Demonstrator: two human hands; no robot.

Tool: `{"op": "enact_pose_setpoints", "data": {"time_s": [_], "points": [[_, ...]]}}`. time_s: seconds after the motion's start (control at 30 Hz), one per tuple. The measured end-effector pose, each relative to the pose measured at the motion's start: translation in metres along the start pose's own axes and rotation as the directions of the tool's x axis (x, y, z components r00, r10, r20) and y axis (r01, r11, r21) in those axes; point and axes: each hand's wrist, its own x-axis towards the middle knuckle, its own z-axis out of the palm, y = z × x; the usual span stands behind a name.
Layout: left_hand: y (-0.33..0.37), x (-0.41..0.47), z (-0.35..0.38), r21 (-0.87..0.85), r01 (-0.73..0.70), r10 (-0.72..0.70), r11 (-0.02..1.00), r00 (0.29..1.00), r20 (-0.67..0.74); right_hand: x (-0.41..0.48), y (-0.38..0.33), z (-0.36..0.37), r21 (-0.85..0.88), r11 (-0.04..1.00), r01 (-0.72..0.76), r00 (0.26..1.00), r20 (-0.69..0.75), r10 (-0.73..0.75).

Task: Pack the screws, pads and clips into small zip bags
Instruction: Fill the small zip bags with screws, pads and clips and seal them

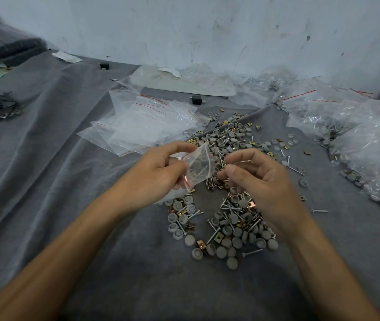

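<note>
Just left of the right hand (253, 179), grip unclear, the left hand (156, 174) pinches a limp, probably slippery zip bag (199, 167) by its zip edge.

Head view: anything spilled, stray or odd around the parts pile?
Nothing damaged. The parts pile lies loose on the grey cloth, which looks like working stock, not a spill. Strays: a lone screw on the cloth right of the right hand, and a second screw just outside the pile. The left hand holds the small zip bag.
</note>
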Motion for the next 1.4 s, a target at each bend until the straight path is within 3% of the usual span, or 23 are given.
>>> {"op": "enact_pose_setpoints", "data": {"time_s": [0.1, 0.17, 0.27, 0.37, 0.53, 0.67, 0.8, 0.97, 1.2, 1.4], "points": [[0.002, 0.002, -0.005, -0.048, 0.006, -0.010, 0.999, 0.996, -0.086, 0.003, 0.006, -0.006, -0.121, 0.993, 0.006, 0.995, -0.102, -0.019], [0.003, 0.003, -0.007, -0.071, 0.025, -0.033, 0.997, 0.993, -0.113, 0.004, 0.011, -0.006, -0.297, 0.955, 0.004, 0.996, -0.085, -0.031], [0.002, 0.004, -0.010, -0.079, 0.037, -0.047, 0.996, 0.991, -0.124, 0.006, 0.019, 0.003, -0.580, 0.812, 0.064, 0.998, 0.037, -0.052], [0.001, 0.004, -0.012, -0.075, 0.038, -0.047, 0.996, 0.991, -0.124, 0.012, 0.024, 0.018, -0.741, 0.661, 0.119, 0.991, 0.126, -0.038], [0.001, 0.003, -0.014, -0.079, 0.036, -0.045, 0.996, 0.992, -0.114, 0.017, 0.036, 0.022, -0.893, 0.443, 0.073, 0.997, 0.049, -0.064], [0.002, 0.002, -0.015, -0.075, 0.040, -0.048, 0.996, 0.993, -0.110, 0.018, 0.039, 0.020, -0.921, 0.385, 0.057, 0.998, 0.056, -0.014], [0.003, 0.002, -0.015, -0.076, 0.041, -0.049, 0.996, 0.993, -0.107, 0.018, 0.038, 0.019, -0.920, 0.385, 0.072, 0.997, 0.074, -0.010], [0.004, 0.001, -0.014, -0.059, 0.036, -0.042, 0.998, 0.993, -0.107, 0.015, 0.037, 0.017, -0.877, 0.477, 0.055, 0.998, 0.058, -0.009], [0.003, 0.001, -0.014, -0.042, 0.046, -0.050, 0.998, 0.994, -0.100, 0.011, 0.025, 0.015, -0.768, 0.620, 0.161, 0.952, -0.045, -0.303], [0.005, 0.001, -0.011, -0.049, 0.044, -0.048, 0.998, 0.994, -0.095, 0.008, 0.016, 0.018, -0.752, 0.598, 0.277, 0.849, -0.100, -0.519]]}}
